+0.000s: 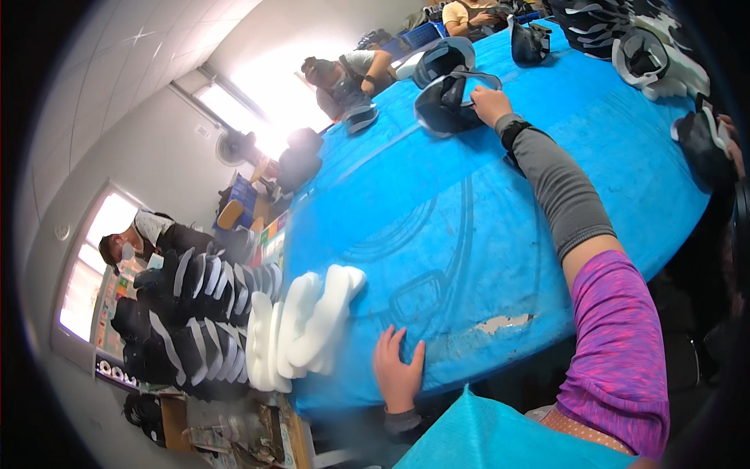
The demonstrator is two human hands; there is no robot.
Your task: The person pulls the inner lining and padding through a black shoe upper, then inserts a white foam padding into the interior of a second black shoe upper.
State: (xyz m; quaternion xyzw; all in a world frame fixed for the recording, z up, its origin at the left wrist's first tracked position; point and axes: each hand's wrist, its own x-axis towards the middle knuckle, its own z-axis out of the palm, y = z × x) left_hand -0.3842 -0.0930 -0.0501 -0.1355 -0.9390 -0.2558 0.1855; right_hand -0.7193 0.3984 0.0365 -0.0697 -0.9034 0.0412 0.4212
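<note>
Stretched far across the table, my right hand has its fingers closed on the edge of a black cap-shaped piece with a grey rim. A similar black and grey piece lies just behind it. My left hand rests on the near edge of the blue-covered table, fingers spread and holding nothing. To its left stand several thick white curved foam pieces, leaning side by side. Beyond them are rows of black pieces with grey curved rims.
More black pieces are stacked at the far right, beside a grey-rimmed one. One person bends over the far side; another stands at left. A partly visible hand at the right edge holds a black piece. The cover is torn near the front.
</note>
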